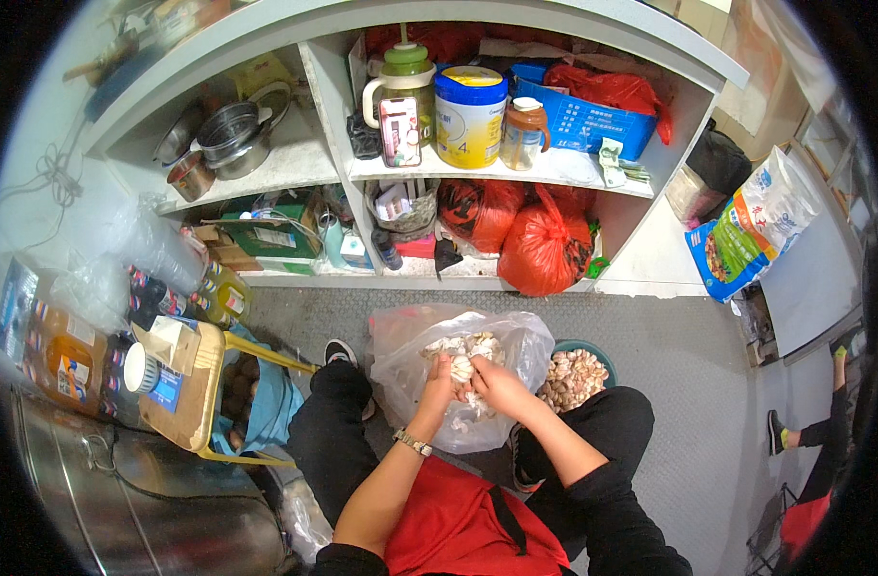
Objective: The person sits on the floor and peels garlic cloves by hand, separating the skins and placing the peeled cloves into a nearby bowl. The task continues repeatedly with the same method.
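A whitish garlic bulb (461, 369) sits between my two hands, above an open clear plastic bag (398, 350). My left hand (438, 384) is closed round the bulb's left side. On its other side the fingers of my right hand (498, 386) are closed against it; my fingertips are partly hidden. More garlic bulbs (482, 346) and loose papery skins lie inside the bag just beyond my hands. A green round basin (609, 362) stands to the right of the bag, partly behind my knee, and holds many separated garlic cloves (573, 377).
A white shelf unit (329, 125) stands ahead, with a yellow can (471, 120), a phone (399, 132) and red bags (546, 245). At left are a yellow-framed stool (209, 394) and drink bottles (70, 360). A colourful sack (746, 230) stands at right.
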`<state>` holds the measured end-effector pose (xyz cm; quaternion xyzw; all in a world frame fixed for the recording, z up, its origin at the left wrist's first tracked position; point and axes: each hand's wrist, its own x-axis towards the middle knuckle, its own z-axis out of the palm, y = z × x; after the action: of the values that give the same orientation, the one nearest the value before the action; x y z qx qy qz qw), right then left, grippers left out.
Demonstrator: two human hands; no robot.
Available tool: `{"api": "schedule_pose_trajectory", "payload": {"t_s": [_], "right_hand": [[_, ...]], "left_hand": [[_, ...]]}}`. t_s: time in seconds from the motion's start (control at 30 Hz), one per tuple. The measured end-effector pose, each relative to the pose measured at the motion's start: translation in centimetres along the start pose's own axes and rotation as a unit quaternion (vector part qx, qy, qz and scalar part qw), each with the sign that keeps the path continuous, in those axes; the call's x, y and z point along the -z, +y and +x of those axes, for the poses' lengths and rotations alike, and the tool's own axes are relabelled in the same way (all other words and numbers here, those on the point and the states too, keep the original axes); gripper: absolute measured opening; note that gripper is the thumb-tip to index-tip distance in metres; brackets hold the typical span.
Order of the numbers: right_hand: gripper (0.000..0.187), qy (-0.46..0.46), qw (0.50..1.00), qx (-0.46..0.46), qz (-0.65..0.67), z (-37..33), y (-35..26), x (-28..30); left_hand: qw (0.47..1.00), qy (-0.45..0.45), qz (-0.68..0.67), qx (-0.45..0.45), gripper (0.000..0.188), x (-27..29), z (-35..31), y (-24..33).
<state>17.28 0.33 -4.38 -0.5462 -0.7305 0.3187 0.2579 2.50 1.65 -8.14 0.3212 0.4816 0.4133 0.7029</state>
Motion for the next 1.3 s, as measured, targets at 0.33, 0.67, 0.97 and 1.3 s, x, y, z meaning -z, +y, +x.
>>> {"api": "schedule_pose_trajectory", "payload": {"t_s": [0.33,0.67,0.97,1.3], "right_hand": [[0.014,0.033,0.997,0.011,-0.07,0.0,0.1,0.4],[0.02,-0.01,0.995,-0.038,0.087,0.3,0.3,0.1],[0.018,0.0,0.96,-0.175,-0.221,0.9,3.8,0.0],[0.021,0.047,0.97,-0.163,-0.177,0.5,2.2,0.4]], "left_hand": [[0.992,0.002,0.114,-0.056,0.036,-0.6,-0.6,0.4],[0.991,-0.094,-0.08,0.043,0.034,-0.2,-1.3,1.8],[0.997,-0.077,0.013,-0.011,0.029,-0.6,-1.5,1.8],[0.98,-0.098,-0.146,0.091,0.044,-0.1,-0.9,0.8]]}}
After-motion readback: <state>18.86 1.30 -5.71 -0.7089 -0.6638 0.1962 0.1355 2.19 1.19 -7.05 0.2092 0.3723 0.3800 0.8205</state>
